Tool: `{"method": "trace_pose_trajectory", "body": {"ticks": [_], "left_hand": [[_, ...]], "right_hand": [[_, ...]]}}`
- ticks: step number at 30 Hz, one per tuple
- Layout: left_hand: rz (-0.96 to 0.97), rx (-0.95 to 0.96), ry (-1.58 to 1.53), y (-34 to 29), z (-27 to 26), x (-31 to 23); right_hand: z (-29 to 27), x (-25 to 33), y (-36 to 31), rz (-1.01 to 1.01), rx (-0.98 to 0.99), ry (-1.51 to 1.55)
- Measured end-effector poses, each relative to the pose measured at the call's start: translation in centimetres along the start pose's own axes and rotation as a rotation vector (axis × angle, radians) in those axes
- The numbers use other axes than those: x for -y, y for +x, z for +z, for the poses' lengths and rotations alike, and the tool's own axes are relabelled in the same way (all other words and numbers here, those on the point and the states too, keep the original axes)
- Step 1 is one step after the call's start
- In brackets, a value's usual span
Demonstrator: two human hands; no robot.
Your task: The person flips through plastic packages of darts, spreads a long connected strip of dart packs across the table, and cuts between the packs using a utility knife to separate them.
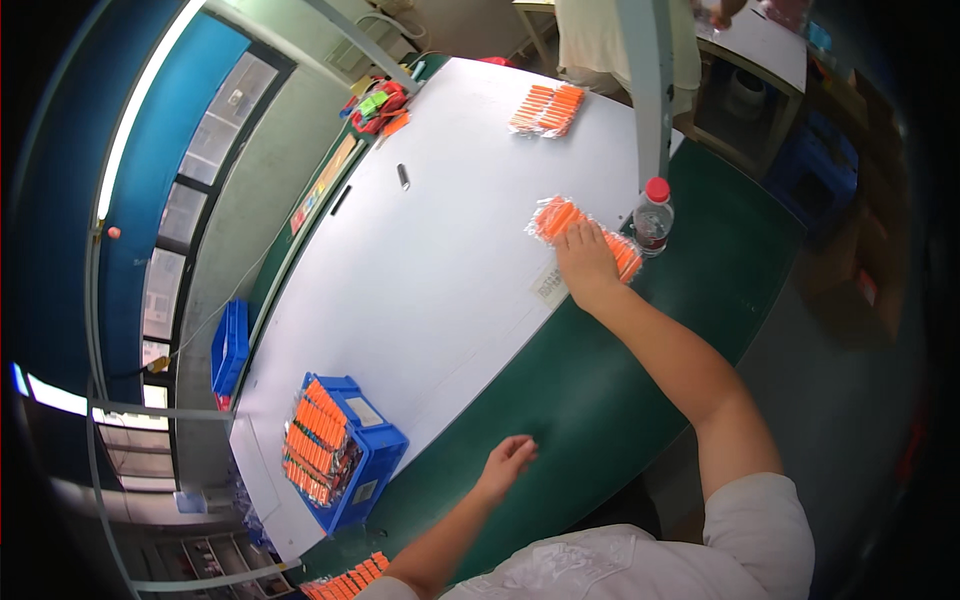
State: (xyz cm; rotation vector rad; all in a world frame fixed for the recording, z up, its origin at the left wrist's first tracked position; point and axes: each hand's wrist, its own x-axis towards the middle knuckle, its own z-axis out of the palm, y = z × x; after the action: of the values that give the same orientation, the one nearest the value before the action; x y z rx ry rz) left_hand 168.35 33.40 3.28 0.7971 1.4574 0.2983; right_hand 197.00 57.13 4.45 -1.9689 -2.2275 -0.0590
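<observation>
At the right front edge of the white tabletop, my right hand [587, 262] reaches out and is closed over clear-bagged orange sticks [625, 258]. Its fingers bend over the bags; the palm side is hidden. My left hand [510, 465] hovers above the green surface nearer to me. Its fingers are curled in, and nothing shows in them. Just right of the bagged sticks stands a clear plastic bottle [653, 222] with a red cap. Beside my right wrist lies a pale printed label [549, 285].
A blue bin [378, 440] full of bagged orange sticks stands front left. More bagged sticks [547, 109] lie at the far end. A grey post [650, 100] rises by the table's right side. A person [600, 45] stands beyond. Small dark objects [403, 177] lie farther back.
</observation>
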Motion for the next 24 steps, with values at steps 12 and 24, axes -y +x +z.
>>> {"method": "trace_pose_trajectory", "body": {"ticks": [12, 24], "left_hand": [[-0.008, -0.480, -0.208, -16.8, -5.8, 16.9], [0.575, -0.847, -0.265, -38.7, -7.9, 17.9]], "right_hand": [[0.8, 17.1, -16.1, -0.527, -0.028, 0.440], [-1.5, 33.8, -36.5, -1.075, 1.001, 0.342]]}}
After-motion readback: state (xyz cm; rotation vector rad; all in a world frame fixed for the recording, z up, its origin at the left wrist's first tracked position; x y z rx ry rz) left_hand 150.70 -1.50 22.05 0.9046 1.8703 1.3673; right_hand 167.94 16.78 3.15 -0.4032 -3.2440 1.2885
